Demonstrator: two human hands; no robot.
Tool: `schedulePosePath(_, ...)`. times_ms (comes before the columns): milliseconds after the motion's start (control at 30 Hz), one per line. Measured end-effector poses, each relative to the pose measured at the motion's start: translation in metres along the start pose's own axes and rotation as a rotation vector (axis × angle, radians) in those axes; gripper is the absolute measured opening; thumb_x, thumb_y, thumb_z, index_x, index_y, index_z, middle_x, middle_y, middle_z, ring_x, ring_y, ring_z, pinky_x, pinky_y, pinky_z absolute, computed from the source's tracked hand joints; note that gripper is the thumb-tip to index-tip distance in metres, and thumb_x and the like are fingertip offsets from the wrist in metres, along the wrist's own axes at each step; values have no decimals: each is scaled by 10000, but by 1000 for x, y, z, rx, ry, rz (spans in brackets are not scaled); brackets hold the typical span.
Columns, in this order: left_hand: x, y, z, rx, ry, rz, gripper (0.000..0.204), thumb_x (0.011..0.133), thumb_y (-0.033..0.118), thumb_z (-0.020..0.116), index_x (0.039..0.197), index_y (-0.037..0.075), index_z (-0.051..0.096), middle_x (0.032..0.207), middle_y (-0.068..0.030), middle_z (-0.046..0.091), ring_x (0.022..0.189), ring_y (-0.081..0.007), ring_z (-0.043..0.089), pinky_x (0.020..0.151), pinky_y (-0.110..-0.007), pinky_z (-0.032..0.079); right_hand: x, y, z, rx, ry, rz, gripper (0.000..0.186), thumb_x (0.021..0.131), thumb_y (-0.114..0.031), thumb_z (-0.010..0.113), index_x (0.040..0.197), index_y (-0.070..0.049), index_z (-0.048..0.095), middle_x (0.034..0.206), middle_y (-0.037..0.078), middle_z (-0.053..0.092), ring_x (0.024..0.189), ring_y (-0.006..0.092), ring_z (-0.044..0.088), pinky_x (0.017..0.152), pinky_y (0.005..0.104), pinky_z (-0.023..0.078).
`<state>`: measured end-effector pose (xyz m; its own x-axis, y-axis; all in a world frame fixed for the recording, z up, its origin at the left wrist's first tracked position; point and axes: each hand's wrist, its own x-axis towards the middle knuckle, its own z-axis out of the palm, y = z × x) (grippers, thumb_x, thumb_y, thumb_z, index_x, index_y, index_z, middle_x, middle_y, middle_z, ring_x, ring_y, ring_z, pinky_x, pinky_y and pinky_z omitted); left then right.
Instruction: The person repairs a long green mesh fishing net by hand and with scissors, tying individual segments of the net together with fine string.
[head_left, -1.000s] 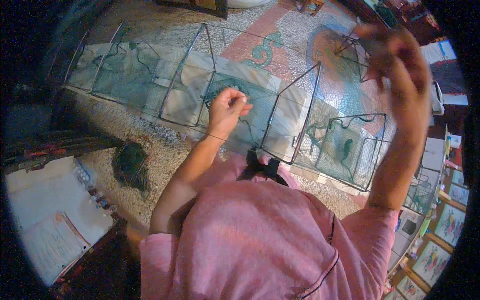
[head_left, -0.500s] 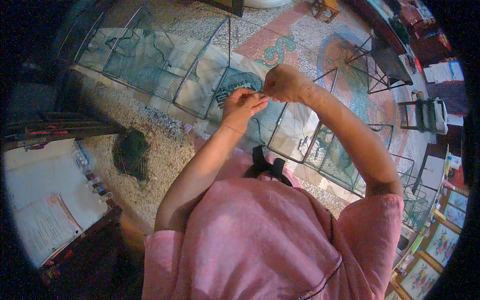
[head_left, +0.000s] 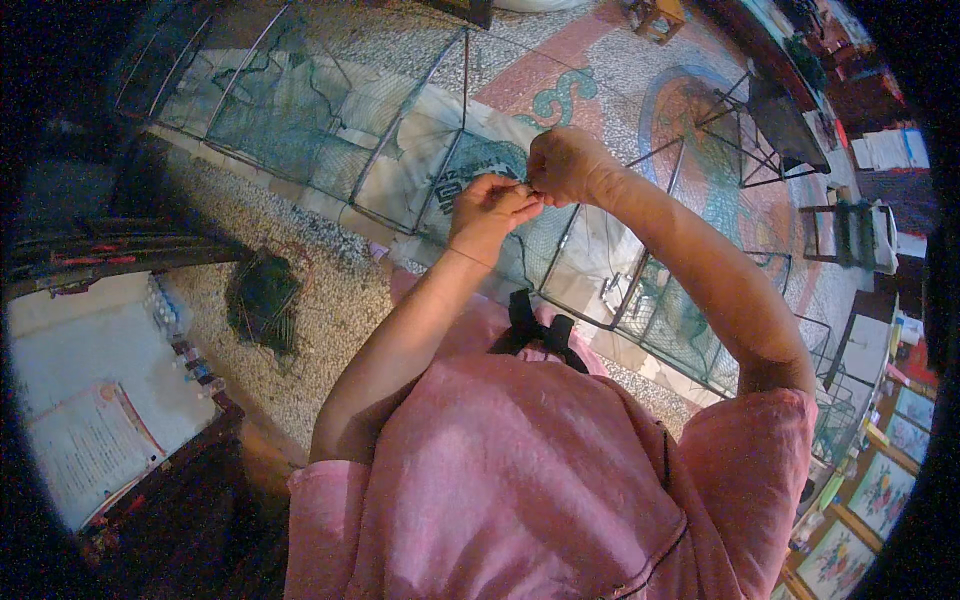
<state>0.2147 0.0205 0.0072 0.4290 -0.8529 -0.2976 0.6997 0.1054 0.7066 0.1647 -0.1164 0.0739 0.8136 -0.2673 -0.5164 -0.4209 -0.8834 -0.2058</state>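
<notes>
My left hand (head_left: 487, 218) and my right hand (head_left: 568, 166) meet fingertip to fingertip at chest height. The left thumb and forefinger are pinched together, and the right hand is curled into a fist beside them. Whatever lies between the fingers is too small to make out. Behind and below the hands stretches a long green net cage (head_left: 275, 125), its mesh hung on dark rectangular metal frames (head_left: 465, 75). Pale sheeting (head_left: 410, 150) with dark print shows through the mesh.
On the left floor lies a dark green bundle (head_left: 262, 300). A white-topped table (head_left: 60, 370) with a paper sheet stands at the lower left. At the right are a small chair (head_left: 848, 235) and framed floral pictures (head_left: 880, 485). A wooden stool (head_left: 656, 20) stands at the back.
Both hands stay together, with only a slight shift to the right in the picture. The fingers keep nearly the same pinch, and the net cage looks unmoved.
</notes>
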Motion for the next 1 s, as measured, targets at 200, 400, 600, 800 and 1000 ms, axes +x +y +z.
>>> schedulePosePath(200, -2, 4, 4, 34, 50, -22, 85, 783, 22, 526, 850, -10, 484, 851, -109, 518, 798, -252, 566, 756, -384, 493, -12, -11, -9, 92, 118, 136, 192, 603, -185, 622, 706, -23, 623, 743, 157, 610, 722, 300, 602, 601, 362, 491)
schedulePosePath(400, 1, 1, -2, 44, 47, -38, 83, 770, 14, 539, 837, 8, 490, 829, -98, 526, 792, -237, 561, 747, -375, 492, -9, -11, -4, 86, 189, 63, 248, 621, -204, 611, 751, 6, 604, 790, 183, 600, 747, 318, 595, 615, 373, 490)
schedulePosePath(600, 1, 0, -5, 130, 24, -11, 95, 747, 28, 562, 822, 28, 505, 826, -84, 546, 759, -204, 559, 718, -351, 493, -7, -13, 0, 16, 157, 81, 165, 617, -143, 585, 738, -32, 591, 759, 173, 592, 750, 313, 583, 645, 367, 463)
schedulePosePath(800, -7, 11, 1, 584, 42, 108, 67, 715, 44, 599, 735, 15, 542, 692, -42, 574, 619, -114, 549, 570, -241, 450, -13, -23, 0, 150, 165, 140, 279, 593, -45, 592, 858, -21, 506, 801, 181, 583, 792, 326, 573, 638, 372, 455)
schedulePosePath(1000, -10, 18, 1, 969, 52, 351, 71, 688, 67, 607, 689, 9, 568, 623, -41, 578, 543, -101, 520, 494, -230, 406, -10, -23, 5, 123, 155, 1, 410, 630, -145, 623, 951, 46, 455, 824, 230, 575, 790, 341, 577, 629, 392, 476)
